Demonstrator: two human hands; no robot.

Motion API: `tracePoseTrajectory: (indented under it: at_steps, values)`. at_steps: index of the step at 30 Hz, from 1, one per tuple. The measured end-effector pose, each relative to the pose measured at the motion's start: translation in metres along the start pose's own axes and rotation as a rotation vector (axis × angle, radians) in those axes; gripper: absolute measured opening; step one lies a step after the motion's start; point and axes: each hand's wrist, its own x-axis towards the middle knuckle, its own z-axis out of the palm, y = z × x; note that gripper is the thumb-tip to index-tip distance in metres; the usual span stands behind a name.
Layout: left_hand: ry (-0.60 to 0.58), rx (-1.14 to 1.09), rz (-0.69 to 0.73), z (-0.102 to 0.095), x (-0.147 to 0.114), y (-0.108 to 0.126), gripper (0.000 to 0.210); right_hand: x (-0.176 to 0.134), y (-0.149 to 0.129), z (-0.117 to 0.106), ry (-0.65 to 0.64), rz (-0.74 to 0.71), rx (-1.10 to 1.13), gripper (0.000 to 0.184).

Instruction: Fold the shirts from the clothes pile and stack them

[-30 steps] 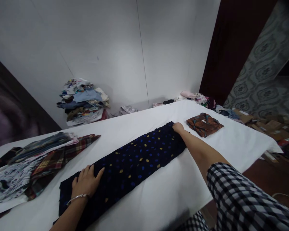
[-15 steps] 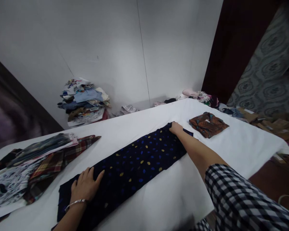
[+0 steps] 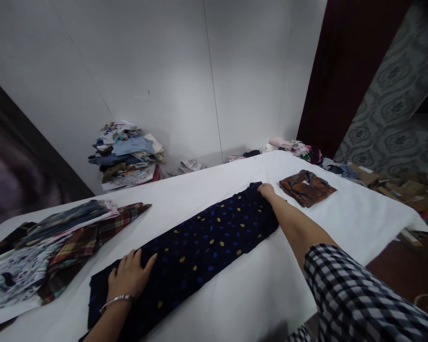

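Note:
A dark navy garment (image 3: 203, 242) with blue and yellow leaf spots lies across the white-covered table (image 3: 264, 285), folded into a long strip. My left hand (image 3: 130, 275), wearing a silver bangle, rests flat on its near left part with fingers spread. At the far right end, the fingers of my right hand (image 3: 267, 191) are closed on the garment's edge; the fingertips are partly hidden. Just right of that hand lies a folded brown patterned garment (image 3: 306, 188), apart from the navy one.
Left on the table lie several garments, among them a plaid shirt (image 3: 82, 244) and a black-and-white printed cloth (image 3: 17, 275). A tall clothes pile (image 3: 128, 152) stands by the wall. More clothes (image 3: 292, 145) lie beyond the far edge. Cardboard boxes (image 3: 406, 190) are at right.
The flap that stuck out past my right wrist no longer shows beside it. My right hand has shifted slightly right at the garment's end. My left hand stays flat on the cloth.

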Motion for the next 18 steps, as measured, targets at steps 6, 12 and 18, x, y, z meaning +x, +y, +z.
tracePoseTrajectory:
  at_steps: [6,12,18]
  values:
    - [0.016,0.015,0.012,0.005,0.004,-0.002,0.078,-0.002,0.005,-0.009,-0.017,0.0,-0.034,0.027]
    - [0.029,0.0,0.011,0.005,0.003,-0.001,0.076,-0.018,-0.018,-0.019,-0.012,-0.156,-0.156,0.03]
    - [0.05,-0.042,0.0,-0.002,-0.002,0.002,0.064,-0.052,-0.049,0.002,-0.114,-0.381,-0.285,0.029]
